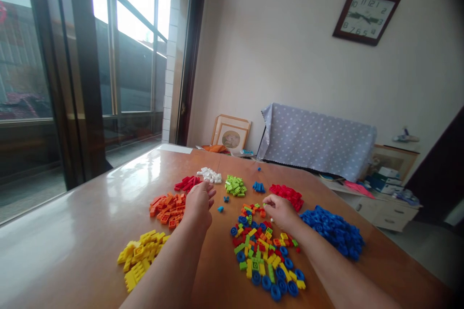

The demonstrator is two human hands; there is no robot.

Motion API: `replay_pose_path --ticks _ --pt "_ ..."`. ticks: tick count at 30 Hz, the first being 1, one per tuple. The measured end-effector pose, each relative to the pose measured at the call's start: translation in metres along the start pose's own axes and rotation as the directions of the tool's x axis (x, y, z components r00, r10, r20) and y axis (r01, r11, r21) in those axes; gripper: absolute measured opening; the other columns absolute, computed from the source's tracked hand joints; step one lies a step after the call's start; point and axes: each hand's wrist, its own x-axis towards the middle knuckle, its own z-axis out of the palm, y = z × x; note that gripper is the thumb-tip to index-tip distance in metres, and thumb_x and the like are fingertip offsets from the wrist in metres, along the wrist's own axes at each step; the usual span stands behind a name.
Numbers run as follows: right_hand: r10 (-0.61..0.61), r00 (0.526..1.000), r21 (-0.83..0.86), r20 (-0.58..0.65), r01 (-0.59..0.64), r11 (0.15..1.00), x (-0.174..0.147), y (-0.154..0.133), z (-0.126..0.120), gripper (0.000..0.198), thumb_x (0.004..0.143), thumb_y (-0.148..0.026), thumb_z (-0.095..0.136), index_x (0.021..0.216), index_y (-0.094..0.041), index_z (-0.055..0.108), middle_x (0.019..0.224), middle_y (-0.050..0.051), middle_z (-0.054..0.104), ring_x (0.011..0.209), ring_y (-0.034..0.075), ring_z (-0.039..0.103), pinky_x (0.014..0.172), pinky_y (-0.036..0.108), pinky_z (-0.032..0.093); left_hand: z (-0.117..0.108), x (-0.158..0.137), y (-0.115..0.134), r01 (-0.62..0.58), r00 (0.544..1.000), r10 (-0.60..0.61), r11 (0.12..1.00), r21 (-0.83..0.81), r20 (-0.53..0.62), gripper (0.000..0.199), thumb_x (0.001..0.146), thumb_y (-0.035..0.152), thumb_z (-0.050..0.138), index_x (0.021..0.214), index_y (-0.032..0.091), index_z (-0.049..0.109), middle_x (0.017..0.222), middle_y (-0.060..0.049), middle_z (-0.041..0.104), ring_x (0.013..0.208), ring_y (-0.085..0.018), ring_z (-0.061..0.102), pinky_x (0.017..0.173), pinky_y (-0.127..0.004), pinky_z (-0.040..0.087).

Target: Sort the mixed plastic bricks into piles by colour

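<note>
My left hand (pixel 201 200) is over the table between the orange bricks (pixel 167 209), the dark red bricks (pixel 187 183) and the white bricks (pixel 210 175). Its fingers are curled, and whatever they may hold is hidden. At the far end of the mixed pile of bricks and blue rings (pixel 259 254), my right hand (pixel 282 210) has its fingertips pinched together. A speck of light green shows by those fingertips, but I cannot tell whether it is held. A small white piece (pixel 272 220) lies just below the right hand.
Sorted heaps ring the mixed pile: yellow bricks (pixel 139 257), lime green bricks (pixel 235 186), small blue pieces (pixel 258 187), red pieces (pixel 288 195) and large blue pieces (pixel 332 231). Loose blue bits (pixel 220 209) lie mid-table (pixel 217 270). A cloth-covered object (pixel 319 140) stands behind.
</note>
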Motion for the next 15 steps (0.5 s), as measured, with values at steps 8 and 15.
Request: replay_pose_path --ticks 8,15 --pt "0.129 0.991 0.161 -0.022 -0.124 0.979 0.049 -0.027 0.040 0.018 0.072 -0.033 0.062 0.084 -0.020 0.069 0.070 -0.001 0.066 0.064 0.014 0.057 0.058 0.022 0.042 -0.003 0.004 -0.001 0.002 1.000 -0.002 1.000 -0.020 -0.003 0.029 0.073 0.033 0.073 0.098 0.020 0.067 0.103 -0.007 0.072 0.083 -0.017 0.069 0.065 -0.026 0.043" --pt "0.249 0.968 0.297 -0.014 -0.234 0.926 0.087 -0.043 0.059 0.017 0.074 -0.032 0.059 0.084 -0.020 0.065 0.066 0.000 0.066 0.058 0.013 0.057 0.052 0.021 0.042 -0.004 0.002 0.000 0.010 1.000 -0.010 0.999 -0.034 0.010 0.028 0.075 0.033 0.071 0.100 0.020 0.066 0.111 -0.008 0.071 0.090 -0.019 0.070 0.065 -0.027 0.041"
